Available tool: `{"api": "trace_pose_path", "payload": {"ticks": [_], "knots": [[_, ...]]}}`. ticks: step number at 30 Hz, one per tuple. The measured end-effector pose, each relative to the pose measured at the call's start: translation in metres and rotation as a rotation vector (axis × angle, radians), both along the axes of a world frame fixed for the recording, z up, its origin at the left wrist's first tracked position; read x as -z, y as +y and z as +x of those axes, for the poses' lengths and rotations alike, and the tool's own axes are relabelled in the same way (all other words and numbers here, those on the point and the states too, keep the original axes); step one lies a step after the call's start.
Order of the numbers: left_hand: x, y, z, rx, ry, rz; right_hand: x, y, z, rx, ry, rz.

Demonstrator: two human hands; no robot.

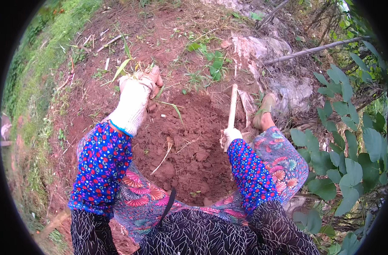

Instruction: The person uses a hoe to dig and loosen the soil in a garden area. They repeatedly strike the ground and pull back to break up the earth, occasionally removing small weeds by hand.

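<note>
My left hand (146, 79), in a knitted work glove soiled with soil at the fingers, grips a bunch of pulled weeds (122, 67) with long green blades above the ground. My right hand (231, 138), also gloved, is closed round a pale wooden handle (233, 106) that points away from me; whatever is at its near end cannot be made out. Between my hands lies loose, dug reddish soil (190, 143), with a dry stalk (163, 156) on it. A few green blades hang from my left hand over the soil.
Small green weeds (216, 65) grow beyond the dug soil. Torn plastic sheeting (289, 86) and a long pole (318, 49) lie at the right, near my shoe (266, 106). A leafy shrub (350, 169) stands at the right edge; grass (50, 70) covers the left.
</note>
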State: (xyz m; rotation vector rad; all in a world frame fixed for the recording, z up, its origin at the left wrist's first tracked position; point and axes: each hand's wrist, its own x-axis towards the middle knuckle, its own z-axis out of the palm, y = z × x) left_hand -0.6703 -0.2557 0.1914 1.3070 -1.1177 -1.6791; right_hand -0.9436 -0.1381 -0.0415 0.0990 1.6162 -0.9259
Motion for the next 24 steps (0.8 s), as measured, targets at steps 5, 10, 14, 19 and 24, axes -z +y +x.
{"api": "trace_pose_path", "payload": {"ticks": [5, 10, 14, 19, 24], "knots": [[-0.005, -0.003, 0.003, -0.053, 0.091, -0.006, -0.053, 0.048, 0.079, 0.022, 0.232, 0.079], [-0.005, -0.001, -0.001, -0.006, 0.059, -0.031, -0.090, 0.094, 0.116, -0.286, 0.354, 0.188], [-0.002, -0.001, 0.003, -0.019, 0.113, -0.012, -0.125, 0.057, 0.080, -0.416, 0.586, 0.010], [0.002, -0.006, 0.010, -0.116, 0.088, 0.018, -0.239, -0.028, 0.003, -0.132, 0.864, -0.868], [0.003, -0.005, 0.007, -0.040, 0.130, -0.010, -0.225, -0.066, -0.035, -0.053, 1.035, -0.953]]}}
